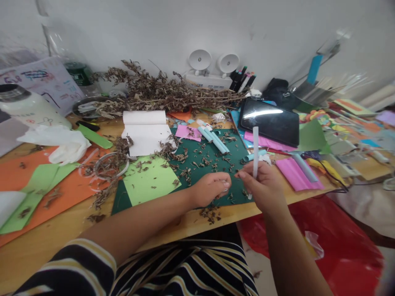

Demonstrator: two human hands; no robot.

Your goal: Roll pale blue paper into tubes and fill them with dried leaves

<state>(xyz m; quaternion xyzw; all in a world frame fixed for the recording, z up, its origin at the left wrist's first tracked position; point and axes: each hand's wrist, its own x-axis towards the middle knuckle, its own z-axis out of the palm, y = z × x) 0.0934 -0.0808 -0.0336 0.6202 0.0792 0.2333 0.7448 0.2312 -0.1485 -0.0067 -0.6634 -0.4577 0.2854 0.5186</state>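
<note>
Over the front of the dark green cutting mat [203, 164], my left hand [212, 189] is curled into a fist. A small pale bit shows at its fingers, too hidden to name. Just to its right, my right hand [262, 185] is closed around a translucent white stick [255, 148], like a hot-glue stick, held nearly upright. Its thumb and forefinger pinch together near the left fist. Crumbled dry leaves [185, 174] lie scattered across the mat. Light blue paper rolls [216, 142] rest beyond my hands, beside a pink paper piece [188, 132]. A light green sheet [151, 179] lies left of my left hand.
Dried leafy branches [160, 88] stretch along the wall. A black tablet [270, 121] sits back right, with pink paper [296, 174] and yellow-handled pliers [327, 170] nearer. At left are a white bottle [33, 109], crumpled tissue [66, 144] and orange paper [70, 185]. Below hangs a red plastic bag [336, 242].
</note>
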